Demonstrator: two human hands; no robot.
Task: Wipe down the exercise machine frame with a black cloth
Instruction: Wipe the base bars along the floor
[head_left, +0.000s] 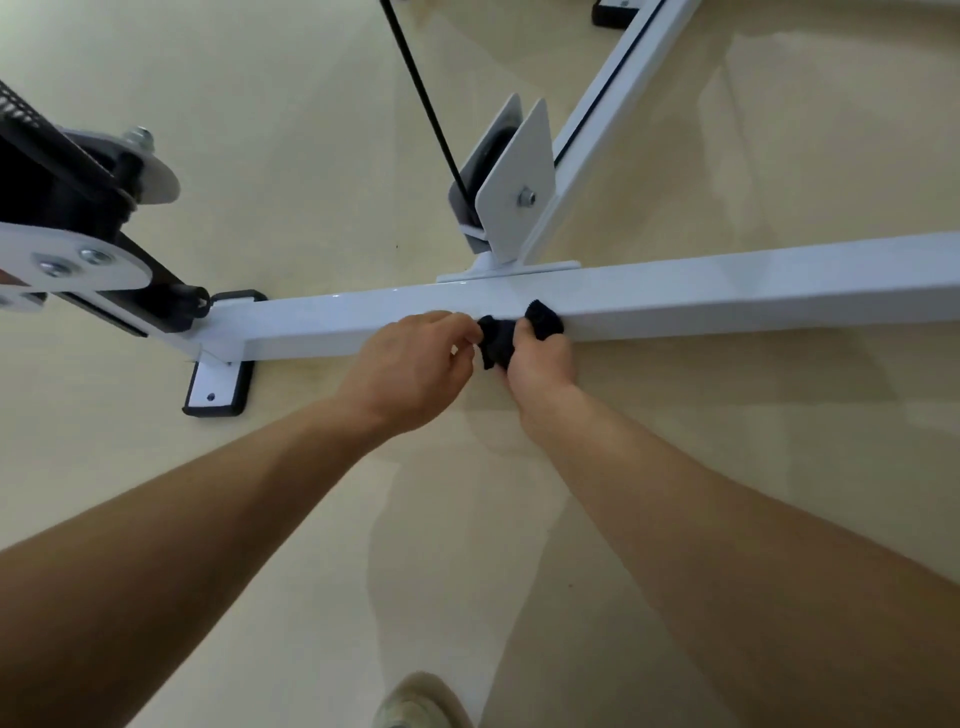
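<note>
Beige floor (291, 130) under white frame (727, 288); left hand (410, 364) and right hand (540, 361) grip black cloth (496, 340).

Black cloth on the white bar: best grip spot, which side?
Grip the black cloth at its bunched middle, from the near side of the white bar, as the right hand does. It is wadded against the near face with one lobe on top, so a fist there likely keeps fabric on both. The left hand pinches its left end.

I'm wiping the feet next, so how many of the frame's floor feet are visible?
2. One foot plate sits near the crossbar's left end; another foot plate shows at the top edge, ending the angled rail. More may lie outside the view.
</note>
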